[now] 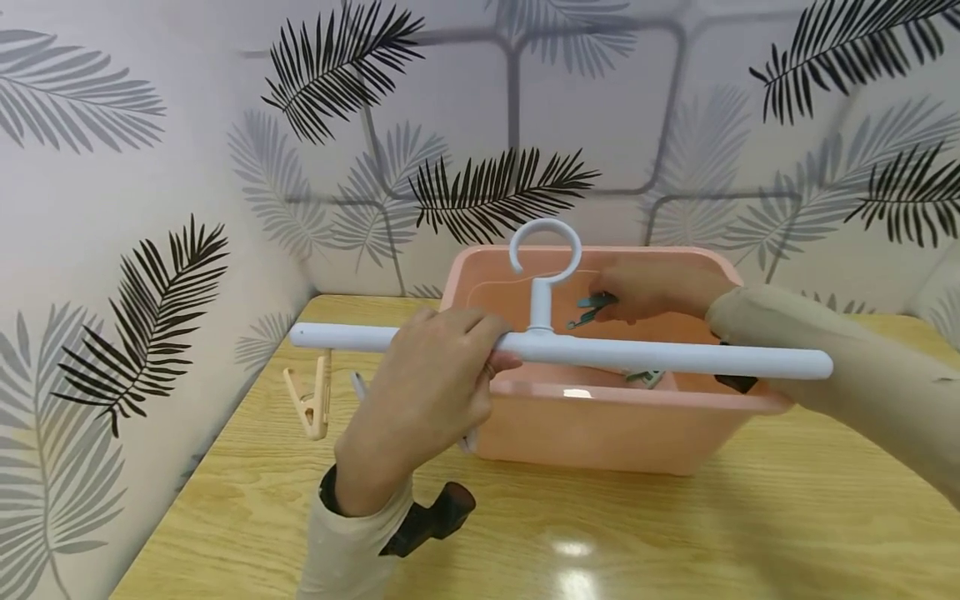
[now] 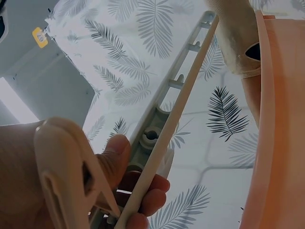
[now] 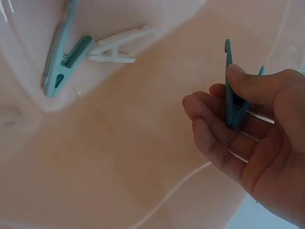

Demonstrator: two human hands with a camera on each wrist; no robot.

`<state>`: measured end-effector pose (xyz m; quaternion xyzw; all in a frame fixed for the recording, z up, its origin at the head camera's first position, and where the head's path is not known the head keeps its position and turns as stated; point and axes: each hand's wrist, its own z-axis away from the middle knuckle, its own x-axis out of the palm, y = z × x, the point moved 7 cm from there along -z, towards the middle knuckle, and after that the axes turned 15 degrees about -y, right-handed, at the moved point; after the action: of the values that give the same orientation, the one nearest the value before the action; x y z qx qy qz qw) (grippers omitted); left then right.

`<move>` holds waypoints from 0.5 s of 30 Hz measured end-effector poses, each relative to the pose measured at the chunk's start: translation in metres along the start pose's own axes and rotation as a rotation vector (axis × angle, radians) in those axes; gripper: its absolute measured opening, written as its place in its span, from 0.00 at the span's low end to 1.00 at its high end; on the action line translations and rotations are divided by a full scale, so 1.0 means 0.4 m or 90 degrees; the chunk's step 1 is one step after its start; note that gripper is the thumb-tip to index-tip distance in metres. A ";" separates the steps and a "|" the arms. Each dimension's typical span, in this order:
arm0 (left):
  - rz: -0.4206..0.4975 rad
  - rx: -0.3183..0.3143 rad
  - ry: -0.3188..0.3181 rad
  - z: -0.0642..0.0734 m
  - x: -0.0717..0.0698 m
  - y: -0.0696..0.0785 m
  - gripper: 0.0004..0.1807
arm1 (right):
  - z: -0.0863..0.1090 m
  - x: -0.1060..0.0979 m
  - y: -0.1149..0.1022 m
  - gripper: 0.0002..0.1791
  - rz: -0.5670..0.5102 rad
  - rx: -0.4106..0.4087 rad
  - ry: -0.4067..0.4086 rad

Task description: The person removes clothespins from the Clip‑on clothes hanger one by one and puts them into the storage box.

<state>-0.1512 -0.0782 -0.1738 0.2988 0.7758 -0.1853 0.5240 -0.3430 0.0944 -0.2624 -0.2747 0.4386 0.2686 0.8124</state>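
Observation:
My left hand grips a pale bar hanger left of its round hook, holding it level in front of the basin. The left wrist view shows the hanger's hollow underside with small crosspieces. A beige clip is by the bar's left end, its tip meeting the bar in the head view. Behind the left hand, parts of a pale piece show; the rest is hidden. Inside the pink basin, my right hand pinches a teal clip between thumb and fingers.
Another teal clip and a white clip lie in the basin, left of the right hand in its wrist view. The basin stands on a wood-grain table, close to a leaf-patterned backdrop.

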 end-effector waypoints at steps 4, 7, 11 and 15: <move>0.000 -0.002 0.000 0.001 0.000 0.000 0.09 | -0.023 0.014 -0.003 0.10 -0.021 -0.031 -0.004; 0.003 0.001 0.001 0.002 0.000 -0.001 0.09 | -0.040 0.024 -0.003 0.09 -0.024 -0.038 -0.020; 0.004 -0.002 0.004 0.004 0.000 -0.004 0.09 | -0.067 0.042 -0.013 0.13 0.010 -0.077 -0.047; -0.003 -0.001 0.002 0.004 -0.001 -0.003 0.09 | -0.093 0.066 -0.021 0.10 0.030 -0.141 -0.071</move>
<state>-0.1510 -0.0802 -0.1739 0.2970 0.7772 -0.1852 0.5230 -0.3461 0.0684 -0.3006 -0.3369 0.3668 0.3493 0.7937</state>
